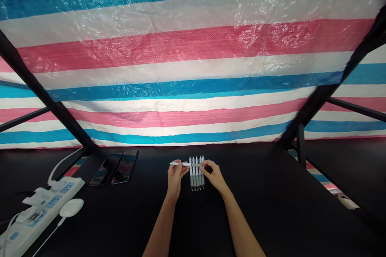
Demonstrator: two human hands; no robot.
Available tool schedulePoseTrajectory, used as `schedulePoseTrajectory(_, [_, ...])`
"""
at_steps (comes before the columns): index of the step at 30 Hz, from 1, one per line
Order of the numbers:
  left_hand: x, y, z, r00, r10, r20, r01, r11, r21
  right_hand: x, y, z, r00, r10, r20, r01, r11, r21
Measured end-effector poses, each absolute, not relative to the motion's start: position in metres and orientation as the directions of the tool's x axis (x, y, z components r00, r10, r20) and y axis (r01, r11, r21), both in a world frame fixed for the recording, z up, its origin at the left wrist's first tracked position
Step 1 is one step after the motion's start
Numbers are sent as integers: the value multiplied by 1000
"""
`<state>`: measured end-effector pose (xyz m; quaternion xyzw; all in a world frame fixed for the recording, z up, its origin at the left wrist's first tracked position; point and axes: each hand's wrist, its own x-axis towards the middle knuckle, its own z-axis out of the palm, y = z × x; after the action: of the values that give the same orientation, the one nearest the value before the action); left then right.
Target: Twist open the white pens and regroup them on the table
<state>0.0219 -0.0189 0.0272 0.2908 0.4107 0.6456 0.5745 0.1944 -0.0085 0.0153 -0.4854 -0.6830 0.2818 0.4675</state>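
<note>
Well, any print on the pens or on the small labels of the power strip is too small to read. Nearest, the left hand (175, 178) and the right hand (212, 174) close on a white retractable pen (193, 165) held crosswise, the left pinching its barrel between thumb and fingers, the right gripping the far end with its fingertips (202, 166), so both grips are narrow. That pen passes just above the top of a row of about five matching white pens (196, 178) with grey grips, which lie side by side on a black tabletop (265, 209), their pointed ends toward the person, and the right hand's fingers sit over the row's upper end. Left of the row, well apart, lie two dark smartphones (105, 169) (124, 167) side by side, and farther left and nearer the person sit a white power strip (42, 213) with blue panels and a round white puck (71, 208) on a cable. Beyond the row, black metal struts (39, 88) cross before a blue, white and pink striped tarpaulin (193, 64)
</note>
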Motion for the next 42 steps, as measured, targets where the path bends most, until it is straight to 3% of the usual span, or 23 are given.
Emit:
schedulePoseTrajectory(11, [20, -18, 24, -148, 984, -95, -508, 6, 862, 192, -11, 24, -120, 904, 410, 448, 418, -791])
schedulePoseTrajectory(23, [19, -18, 23, -131, 990, -47, -496, -25, 868, 187, -14, 25, -187, 915, 357, 590, 395, -704])
schedulePoseTrajectory(28, [20, -17, 23, -169, 984, -60, -502, -33, 864, 187, -17, 31, -201, 912, 356, 500, 409, -763])
schedulePoseTrajectory(34, [21, -19, 29, -283, 958, -54, -466, -87, 881, 192, -14, 31, -2, 933, 361, 315, 343, -885])
schedulePoseTrajectory(42, [18, -19, 34, -133, 990, -37, -473, -30, 881, 191, -10, 26, 42, 947, 319, 241, 301, -923])
